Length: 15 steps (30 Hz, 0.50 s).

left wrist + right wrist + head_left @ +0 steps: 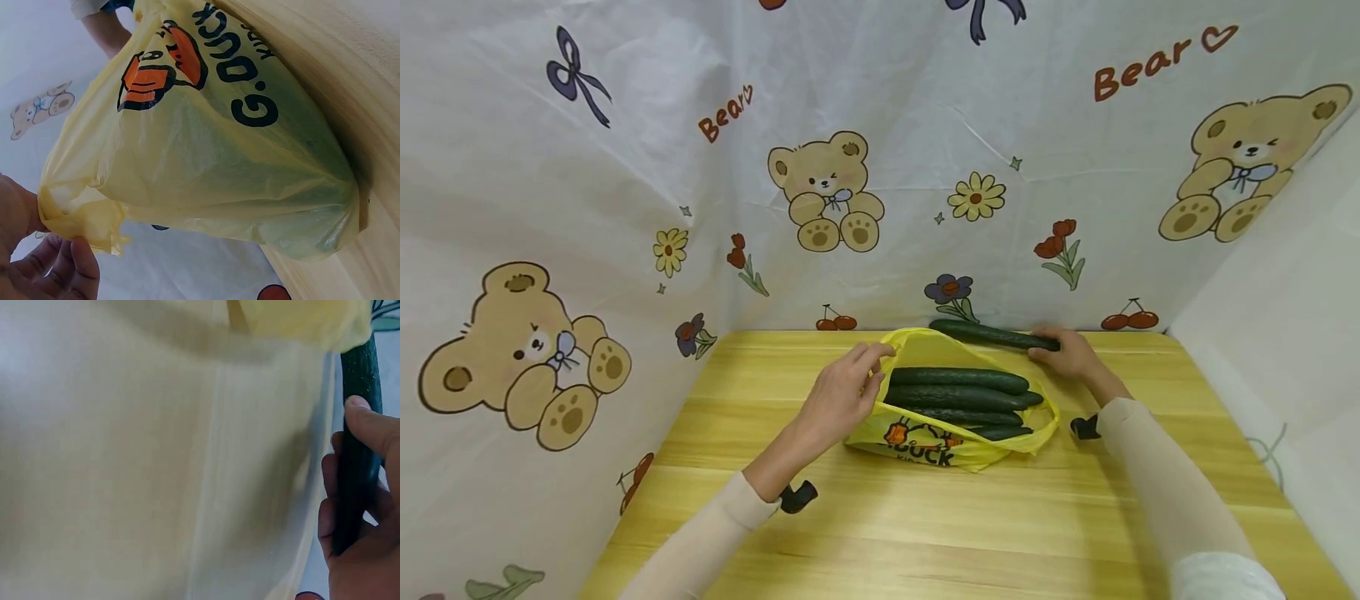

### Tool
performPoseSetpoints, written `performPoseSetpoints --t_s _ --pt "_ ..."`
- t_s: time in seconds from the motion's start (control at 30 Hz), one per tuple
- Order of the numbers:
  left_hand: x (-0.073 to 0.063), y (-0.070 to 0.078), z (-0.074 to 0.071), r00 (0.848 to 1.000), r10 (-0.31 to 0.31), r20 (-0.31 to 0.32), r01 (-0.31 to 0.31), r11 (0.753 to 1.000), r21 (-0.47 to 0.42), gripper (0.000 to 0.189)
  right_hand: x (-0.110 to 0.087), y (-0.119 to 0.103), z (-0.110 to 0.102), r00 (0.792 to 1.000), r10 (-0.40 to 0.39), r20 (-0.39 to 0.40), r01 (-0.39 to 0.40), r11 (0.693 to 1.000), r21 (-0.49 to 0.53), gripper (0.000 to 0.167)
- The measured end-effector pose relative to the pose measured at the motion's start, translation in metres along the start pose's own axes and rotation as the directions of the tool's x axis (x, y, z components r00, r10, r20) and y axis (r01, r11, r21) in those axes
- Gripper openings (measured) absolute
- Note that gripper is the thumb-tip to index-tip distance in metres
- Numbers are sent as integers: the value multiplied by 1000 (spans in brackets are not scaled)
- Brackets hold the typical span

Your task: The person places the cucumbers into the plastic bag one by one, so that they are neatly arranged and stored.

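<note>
A yellow plastic bag (880, 433) with a duck print lies on its side on the table, its mouth spread toward the right. Several dark green cucumbers (958, 392) lie side by side within it. At the bag's upper left edge my left hand (842, 392) pinches the plastic between thumb and fingers; the left wrist view shows the gathered corner (94, 219) there. Behind the bag, near the table's back edge, my right hand (1071, 354) grips one cucumber (981, 332) by its right end. In the right wrist view the fingers wrap this cucumber (359, 462), thumb on top.
The wood-grain table (925, 533) ends at the back against a white sheet (917, 108) printed with bears and flowers. The sheet also covers the left side, and a white surface (1285, 333) bounds the right. Black wrist mounts (797, 497) stick out beside both wrists.
</note>
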State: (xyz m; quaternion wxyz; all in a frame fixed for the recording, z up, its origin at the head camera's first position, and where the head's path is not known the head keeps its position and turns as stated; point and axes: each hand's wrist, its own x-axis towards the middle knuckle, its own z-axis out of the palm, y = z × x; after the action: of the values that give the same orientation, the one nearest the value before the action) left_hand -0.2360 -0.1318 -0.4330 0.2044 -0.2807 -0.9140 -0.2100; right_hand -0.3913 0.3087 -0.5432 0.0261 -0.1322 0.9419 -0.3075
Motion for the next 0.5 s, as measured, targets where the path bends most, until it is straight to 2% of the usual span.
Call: performPoseSetpoints --t_s 0.27,0.5 --pt "-3 2 -1 998 24 55 -24 1000 -13 21 -23 -11 -13 999 1 -48 0 1000 26 62" --pt "-7 2 0 999 11 51 -7 996 -85 17 -47 -10 -27 995 28 -91 -23 998 55 63"
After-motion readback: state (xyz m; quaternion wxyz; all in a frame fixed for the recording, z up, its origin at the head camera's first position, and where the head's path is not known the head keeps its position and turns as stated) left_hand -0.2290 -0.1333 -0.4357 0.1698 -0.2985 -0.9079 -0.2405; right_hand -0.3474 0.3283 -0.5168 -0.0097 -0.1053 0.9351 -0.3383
